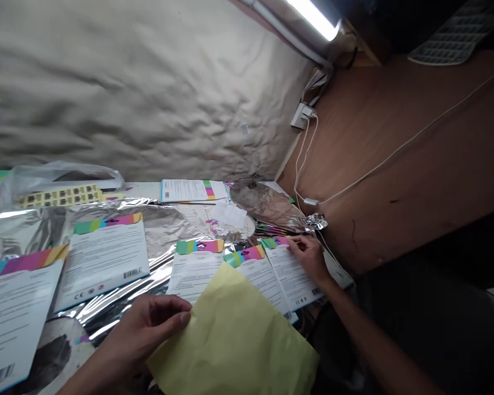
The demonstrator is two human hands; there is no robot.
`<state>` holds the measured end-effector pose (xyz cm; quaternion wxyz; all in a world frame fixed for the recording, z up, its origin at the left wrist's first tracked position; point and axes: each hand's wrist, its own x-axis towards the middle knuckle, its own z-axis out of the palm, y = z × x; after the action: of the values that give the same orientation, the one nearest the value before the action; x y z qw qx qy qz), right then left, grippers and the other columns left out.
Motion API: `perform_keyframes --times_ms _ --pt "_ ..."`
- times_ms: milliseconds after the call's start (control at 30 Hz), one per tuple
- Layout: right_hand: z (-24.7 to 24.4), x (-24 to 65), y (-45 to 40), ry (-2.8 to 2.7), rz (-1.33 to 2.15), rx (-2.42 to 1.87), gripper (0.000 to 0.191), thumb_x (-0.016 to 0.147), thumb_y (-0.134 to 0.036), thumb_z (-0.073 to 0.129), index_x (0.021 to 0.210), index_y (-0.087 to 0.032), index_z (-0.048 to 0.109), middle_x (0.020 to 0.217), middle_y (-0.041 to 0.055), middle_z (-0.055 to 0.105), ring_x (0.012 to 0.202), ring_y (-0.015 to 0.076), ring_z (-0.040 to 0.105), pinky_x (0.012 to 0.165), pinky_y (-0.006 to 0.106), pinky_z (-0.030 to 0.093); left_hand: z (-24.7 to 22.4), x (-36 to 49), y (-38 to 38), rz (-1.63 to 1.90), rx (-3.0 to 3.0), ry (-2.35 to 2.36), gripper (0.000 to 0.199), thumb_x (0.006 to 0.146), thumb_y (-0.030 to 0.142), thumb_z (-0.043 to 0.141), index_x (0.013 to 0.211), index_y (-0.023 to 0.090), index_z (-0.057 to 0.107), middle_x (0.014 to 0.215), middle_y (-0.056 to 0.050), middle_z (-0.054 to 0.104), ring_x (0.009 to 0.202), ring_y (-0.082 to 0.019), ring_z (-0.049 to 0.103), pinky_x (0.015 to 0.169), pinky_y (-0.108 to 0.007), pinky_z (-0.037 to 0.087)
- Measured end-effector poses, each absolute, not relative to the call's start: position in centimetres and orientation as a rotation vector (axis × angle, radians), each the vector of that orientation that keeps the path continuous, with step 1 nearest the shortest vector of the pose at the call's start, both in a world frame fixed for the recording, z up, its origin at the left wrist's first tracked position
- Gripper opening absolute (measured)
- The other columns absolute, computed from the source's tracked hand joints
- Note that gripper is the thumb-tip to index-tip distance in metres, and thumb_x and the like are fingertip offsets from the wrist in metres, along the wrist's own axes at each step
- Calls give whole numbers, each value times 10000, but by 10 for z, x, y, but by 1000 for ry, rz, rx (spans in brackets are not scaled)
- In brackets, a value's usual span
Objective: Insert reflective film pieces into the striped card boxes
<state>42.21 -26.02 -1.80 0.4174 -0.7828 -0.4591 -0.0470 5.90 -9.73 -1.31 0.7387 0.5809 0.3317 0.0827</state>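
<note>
My left hand (148,329) pinches the left edge of a plain yellow sheet of paper (239,334) between thumb and fingers. The sheet is slightly creased and tilted, and covers the lower parts of two packets behind it. My right hand (310,257) has its fingertips closed at the upper right corner of a flat white packet (290,274) with a rainbow top. Overlapping that one on its left is a similar packet (257,274), and beside it lies another (193,269). Printed text and barcodes face up on them.
Two more packets, a nearer one (16,318) and a farther one (107,263), lie left on silver foil (160,219). Behind are a yellow sticker sheet (61,196), a clear plastic bag (66,170) and another packet (185,190). A white cable (379,164) crosses the brown board at right.
</note>
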Motion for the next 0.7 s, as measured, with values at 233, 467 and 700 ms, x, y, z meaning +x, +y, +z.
perform_keyframes --times_ms 233,467,700 --pt "-49 435 -265 -1274 -278 -2134 190 937 -328 534 894 -203 672 819 49 748 726 203 697 659 286 490 -12 64 -102 209 1177 817 403 585 542 836 733 185 723 723 -50 720 633 -194 640 545 -241 480" --pt "-59 439 -267 -1271 -480 -2209 183 933 -285 553 909 -192 708 804 51 750 646 190 669 618 279 418 -20 63 -101 212 1151 861 376 580 538 838 748 217 739 700 -36 719 624 -200 648 532 -239 497" --pt "-57 439 -262 -1401 -666 -2170 170 922 -183 550 871 -179 712 830 40 756 674 162 687 619 250 431 -23 62 -99 178 1180 826 385 609 580 799 743 222 753 697 -43 721 601 -193 637 516 -232 485"
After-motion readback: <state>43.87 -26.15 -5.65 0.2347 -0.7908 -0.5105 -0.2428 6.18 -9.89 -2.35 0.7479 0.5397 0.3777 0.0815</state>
